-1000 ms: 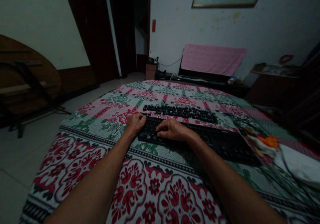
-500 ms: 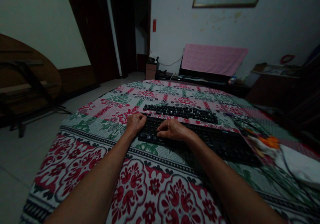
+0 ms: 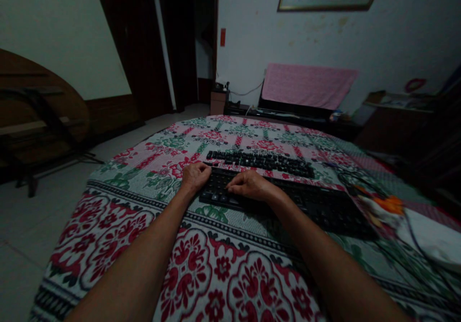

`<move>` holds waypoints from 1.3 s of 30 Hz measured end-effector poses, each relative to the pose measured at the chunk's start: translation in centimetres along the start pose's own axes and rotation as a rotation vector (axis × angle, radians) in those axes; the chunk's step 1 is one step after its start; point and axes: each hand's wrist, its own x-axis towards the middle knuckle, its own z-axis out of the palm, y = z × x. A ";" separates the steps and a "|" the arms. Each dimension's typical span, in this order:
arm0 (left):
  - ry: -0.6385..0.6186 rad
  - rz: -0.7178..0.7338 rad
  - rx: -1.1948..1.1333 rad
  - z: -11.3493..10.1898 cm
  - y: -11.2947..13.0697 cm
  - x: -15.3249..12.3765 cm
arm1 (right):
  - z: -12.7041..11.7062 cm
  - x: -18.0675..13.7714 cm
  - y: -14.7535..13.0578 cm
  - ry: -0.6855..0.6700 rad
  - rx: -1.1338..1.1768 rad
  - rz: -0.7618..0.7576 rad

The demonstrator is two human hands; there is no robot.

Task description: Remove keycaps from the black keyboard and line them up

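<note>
A black keyboard [image 3: 317,208] lies across the patterned cloth in front of me, many of its keycaps gone from the left part. My left hand [image 3: 196,174] is closed on the keyboard's far left corner, thumb and fingers together at the edge. Over the left part of the key field, my right hand [image 3: 248,185] has its thumb and fingertips pinched together; whatever may be between them is too small to make out. Just beyond the keyboard, several loose black keycaps [image 3: 261,160] lie in rows on the cloth.
The floral cloth [image 3: 216,259] covers a large flat surface. To the right lie dark cables [image 3: 414,264], an orange item [image 3: 391,204] and a white object [image 3: 432,235]. A pink towel [image 3: 309,86] hangs by the far wall; a folded round table [image 3: 43,96] leans at left.
My right hand's fingertips have shifted very slightly to the right over the keyboard. My left hand stays at the keyboard's corner.
</note>
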 end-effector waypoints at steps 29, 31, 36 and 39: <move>-0.020 -0.006 0.032 -0.1 0.1 0.0 | -0.3 -0.5 -0.4 -0.088 -0.014 -0.124; -0.024 -0.007 0.032 0.0 0.1 0.0 | -0.4 -0.5 -0.6 -0.098 -0.035 -0.118; -0.027 -0.015 0.042 0.0 0.0 0.1 | -0.1 -0.4 -0.7 -0.041 -0.082 -0.094; -0.027 -0.006 0.040 0.0 0.1 0.1 | 0.1 -0.2 -0.6 -0.023 -0.071 -0.094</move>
